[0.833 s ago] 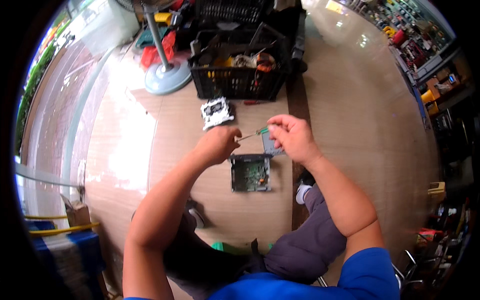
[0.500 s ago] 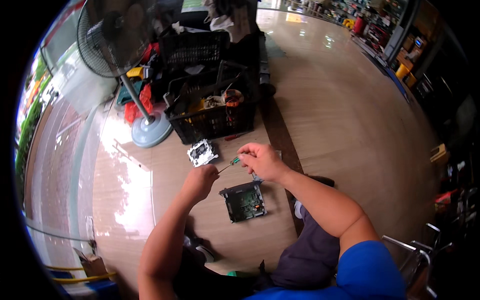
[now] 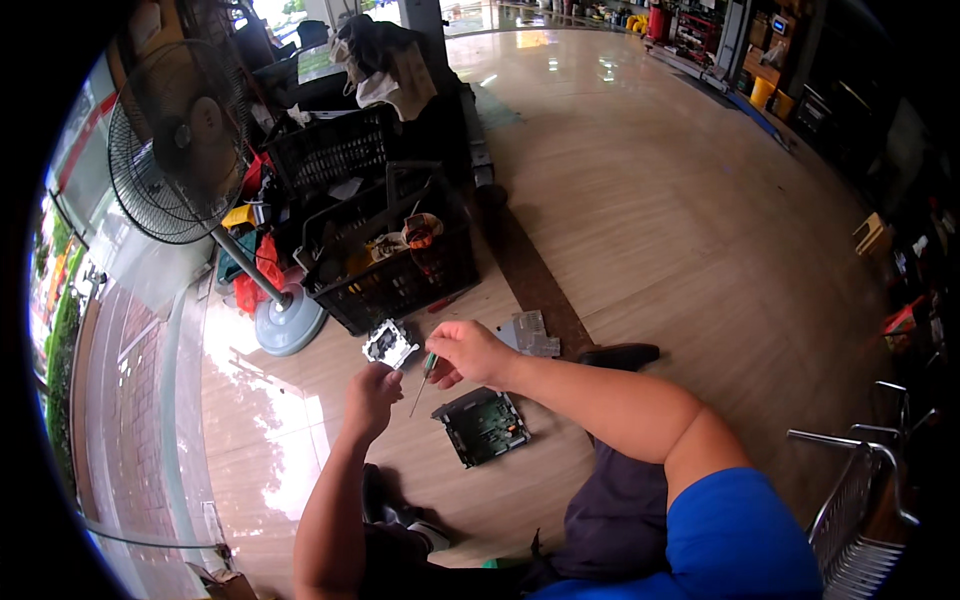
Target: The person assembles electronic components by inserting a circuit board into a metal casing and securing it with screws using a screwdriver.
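A thin screwdriver [image 3: 428, 367] with a green handle is pinched in my right hand [image 3: 467, 352], its shaft slanting down and to the left. Just left of the shaft is my left hand [image 3: 372, 398], its fingers closed; whatever they hold, if anything, is too small to make out. Below my right hand an opened electronic unit [image 3: 482, 428], a dark housing with a green circuit board, lies on the floor. Beyond my left hand lies a white frame-like part [image 3: 390, 345] with a dark middle. A flat grey metal plate [image 3: 535, 337] rests beyond my right forearm.
A black plastic crate [image 3: 390, 288] of tools and parts stands at the far left, beside a standing fan [image 3: 285, 318] with a round base. A red-handled tool [image 3: 442, 303] lies near the crate. Metal-framed seating [image 3: 865, 480] stands at the right. My feet flank the unit.
The view has shifted, uncovering the metal plate. My right hand has turned the screwdriver steeper, tip down, and its shaft has come away from my left hand's fingers.
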### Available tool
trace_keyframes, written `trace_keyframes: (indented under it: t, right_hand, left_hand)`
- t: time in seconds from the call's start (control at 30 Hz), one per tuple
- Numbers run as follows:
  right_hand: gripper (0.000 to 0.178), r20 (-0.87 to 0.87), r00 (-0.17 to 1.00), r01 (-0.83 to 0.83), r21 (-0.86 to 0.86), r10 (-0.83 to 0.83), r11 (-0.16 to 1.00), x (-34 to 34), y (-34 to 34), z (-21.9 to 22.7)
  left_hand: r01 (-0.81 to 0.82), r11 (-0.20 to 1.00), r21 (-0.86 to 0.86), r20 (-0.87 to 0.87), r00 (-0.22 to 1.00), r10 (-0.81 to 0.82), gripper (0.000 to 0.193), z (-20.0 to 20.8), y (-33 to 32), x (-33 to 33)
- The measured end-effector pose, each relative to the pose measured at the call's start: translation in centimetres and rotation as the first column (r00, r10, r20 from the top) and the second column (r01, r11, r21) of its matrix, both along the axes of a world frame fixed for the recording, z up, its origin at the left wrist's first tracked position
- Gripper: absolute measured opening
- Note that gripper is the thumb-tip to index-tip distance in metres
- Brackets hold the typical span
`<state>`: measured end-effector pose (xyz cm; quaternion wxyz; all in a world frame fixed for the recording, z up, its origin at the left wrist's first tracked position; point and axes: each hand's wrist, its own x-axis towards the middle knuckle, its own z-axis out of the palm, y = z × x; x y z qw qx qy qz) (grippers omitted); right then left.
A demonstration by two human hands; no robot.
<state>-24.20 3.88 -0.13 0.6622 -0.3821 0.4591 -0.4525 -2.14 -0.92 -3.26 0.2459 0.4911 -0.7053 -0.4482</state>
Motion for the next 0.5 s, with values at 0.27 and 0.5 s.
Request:
trace_keyframes:
  t: [0.27,0.5]
  right_hand:
    - [0.014,0.040,0.998,-0.044,0.112,0.040,0.993,0.7,0.9,0.2]
    - [0.015,-0.513,0.845,-0.083,-0.407,-0.153,0.910,1.2,1.1,-0.6]
  left_hand:
    - [0.043,0.989,0.145,-0.202,0.979,-0.013,0.023,0.5,0.5,-2.8]
    - [0.107,0.946,0.306,-0.347,0.938,0.006,0.026,0.5,0.6,-3.6]
